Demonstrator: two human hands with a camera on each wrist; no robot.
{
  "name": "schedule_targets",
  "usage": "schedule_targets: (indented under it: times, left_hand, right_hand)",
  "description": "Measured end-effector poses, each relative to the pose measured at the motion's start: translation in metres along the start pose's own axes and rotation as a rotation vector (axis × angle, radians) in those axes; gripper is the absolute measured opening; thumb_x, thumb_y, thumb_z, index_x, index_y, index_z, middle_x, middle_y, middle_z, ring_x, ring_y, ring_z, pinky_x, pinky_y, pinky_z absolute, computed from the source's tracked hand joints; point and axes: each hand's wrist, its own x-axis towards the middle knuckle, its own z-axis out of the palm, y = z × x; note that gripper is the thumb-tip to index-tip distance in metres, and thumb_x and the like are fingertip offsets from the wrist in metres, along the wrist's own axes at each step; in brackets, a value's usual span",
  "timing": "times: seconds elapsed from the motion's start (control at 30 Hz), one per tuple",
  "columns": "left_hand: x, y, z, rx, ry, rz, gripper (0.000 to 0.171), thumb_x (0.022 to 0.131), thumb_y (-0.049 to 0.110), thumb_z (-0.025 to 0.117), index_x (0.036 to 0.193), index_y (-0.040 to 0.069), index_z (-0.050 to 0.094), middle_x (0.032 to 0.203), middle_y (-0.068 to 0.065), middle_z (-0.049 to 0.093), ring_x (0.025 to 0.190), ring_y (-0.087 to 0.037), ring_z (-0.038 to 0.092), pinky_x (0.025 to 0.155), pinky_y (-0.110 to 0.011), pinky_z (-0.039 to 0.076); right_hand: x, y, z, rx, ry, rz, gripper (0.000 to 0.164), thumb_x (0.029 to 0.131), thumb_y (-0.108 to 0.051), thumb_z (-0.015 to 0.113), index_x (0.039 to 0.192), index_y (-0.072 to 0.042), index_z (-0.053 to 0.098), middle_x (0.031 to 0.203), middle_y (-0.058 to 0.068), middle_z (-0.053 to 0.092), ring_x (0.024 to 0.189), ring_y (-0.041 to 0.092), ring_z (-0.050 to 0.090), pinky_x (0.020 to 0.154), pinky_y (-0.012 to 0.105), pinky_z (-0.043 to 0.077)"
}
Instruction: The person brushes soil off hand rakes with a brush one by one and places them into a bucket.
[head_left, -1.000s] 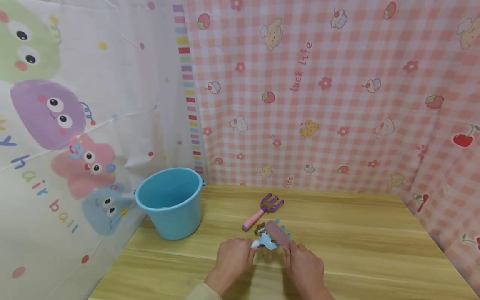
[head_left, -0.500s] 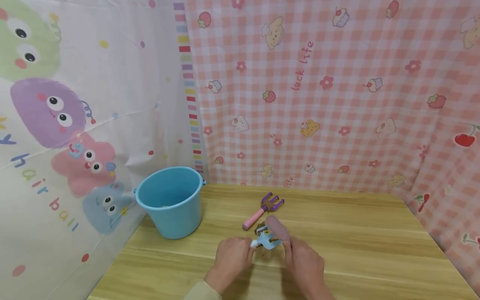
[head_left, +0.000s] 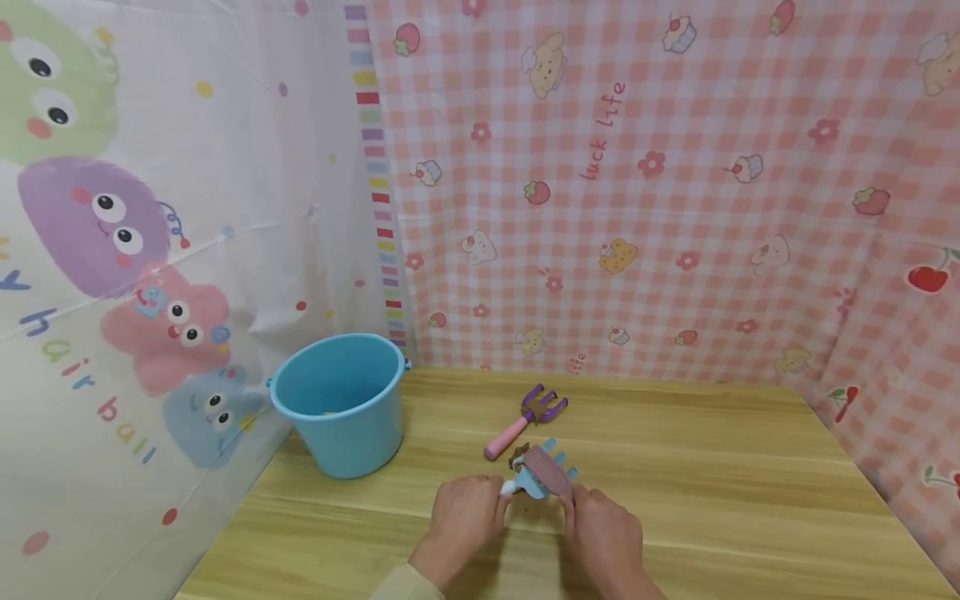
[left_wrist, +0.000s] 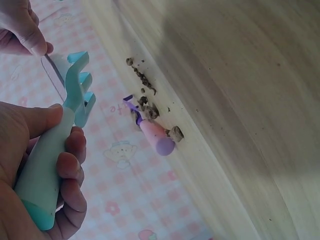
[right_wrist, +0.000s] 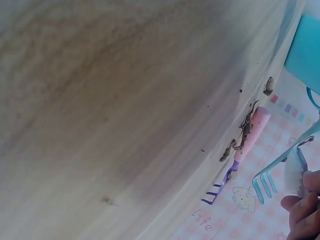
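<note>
One pinkish pad (head_left: 548, 472), pinched by the right hand (head_left: 606, 531), has slid handleward over the blue rake (head_left: 533, 487) the left hand (head_left: 465, 512) grips, suggesting wiping.

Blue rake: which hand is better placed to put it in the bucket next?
Probably the left hand: it holds the blue rake and is nearer the bucket; the right hand holds a flat pad.

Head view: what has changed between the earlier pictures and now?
Since half a second ago, the mauve pad in the right hand has shifted left across the blue hand rake, uncovering its tine tips. No hold changed; the left hand, blue bucket and pink-handled rake stayed put.
</note>
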Motion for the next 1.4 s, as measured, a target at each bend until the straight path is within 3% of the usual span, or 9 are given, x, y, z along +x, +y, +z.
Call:
schedule_targets:
  times: [0.5,0.67,0.77,0.9,1.03,1.13,1.23,1.4]
  left_hand:
    - [-0.001,-0.001,0.001,0.002,-0.026,-0.031,0.030,0.090,0.032,0.070,0.069,0.017,0.055,0.060,0.005,0.050,0.053,-0.015,0.054,0.047,-0.032,0.039]
    - [0.000,-0.004,-0.001,-0.017,-0.028,-0.023,0.028,0.091,0.032,0.069,0.071,0.018,0.055,0.060,0.005,0.049,0.054,-0.015,0.053,0.048,-0.031,0.039]
    - [0.001,-0.003,-0.003,-0.028,-0.013,-0.001,0.029,0.091,0.031,0.069,0.071,0.018,0.054,0.060,0.006,0.046,0.051,-0.013,0.048,0.046,-0.030,0.037]
    - [0.003,-0.002,-0.004,-0.036,-0.010,0.017,0.027,0.092,0.031,0.068,0.071,0.018,0.055,0.060,0.007,0.045,0.051,-0.011,0.047,0.047,-0.029,0.037]
    - [0.001,-0.004,-0.002,-0.029,-0.015,0.014,0.027,0.091,0.032,0.068,0.072,0.018,0.056,0.060,0.006,0.048,0.053,-0.013,0.051,0.048,-0.030,0.039]
    - [0.000,-0.005,-0.001,-0.031,-0.015,0.011,0.027,0.091,0.032,0.069,0.071,0.019,0.056,0.060,0.006,0.049,0.054,-0.013,0.052,0.048,-0.030,0.039]
    - [0.001,-0.005,0.000,-0.038,-0.012,0.016,0.028,0.091,0.031,0.069,0.070,0.019,0.055,0.060,0.007,0.048,0.053,-0.012,0.050,0.047,-0.029,0.039]
    - [0.003,-0.004,-0.003,-0.042,-0.003,0.026,0.028,0.091,0.031,0.069,0.070,0.020,0.055,0.060,0.008,0.048,0.052,-0.010,0.049,0.047,-0.030,0.038]
  right_hand:
    - [-0.002,0.005,-0.003,-0.061,-0.034,0.016,0.019,0.090,-0.021,0.071,0.082,-0.005,0.065,0.060,0.003,0.052,0.047,0.025,0.056,0.039,0.039,0.041]
    - [0.001,0.009,-0.007,0.007,-0.041,0.083,0.022,0.093,-0.024,0.068,0.079,-0.007,0.064,0.062,0.003,0.054,0.051,0.027,0.058,0.041,0.042,0.042]
    - [0.004,0.004,-0.007,0.072,-0.006,0.095,0.019,0.094,-0.024,0.067,0.084,-0.008,0.068,0.067,0.004,0.061,0.056,0.029,0.062,0.043,0.044,0.043]
    - [0.004,0.002,-0.006,0.091,-0.055,0.097,0.018,0.094,-0.025,0.067,0.093,-0.007,0.072,0.071,0.006,0.065,0.058,0.029,0.064,0.044,0.043,0.045]
    - [0.002,0.007,-0.005,0.050,-0.090,0.123,0.022,0.094,-0.025,0.066,0.082,-0.007,0.067,0.064,0.003,0.059,0.053,0.026,0.059,0.042,0.041,0.041]
    - [0.001,0.010,-0.004,0.069,-0.033,0.130,0.025,0.095,-0.026,0.067,0.076,-0.010,0.063,0.062,0.001,0.055,0.051,0.023,0.056,0.042,0.040,0.040]
    - [0.002,0.006,-0.003,0.133,0.025,0.090,0.020,0.094,-0.026,0.067,0.083,-0.009,0.069,0.065,0.001,0.059,0.053,0.022,0.057,0.043,0.039,0.041]
    - [-0.001,-0.001,0.000,0.177,-0.021,0.041,0.015,0.093,-0.023,0.068,0.098,-0.009,0.074,0.068,0.000,0.062,0.054,0.017,0.055,0.044,0.036,0.040]
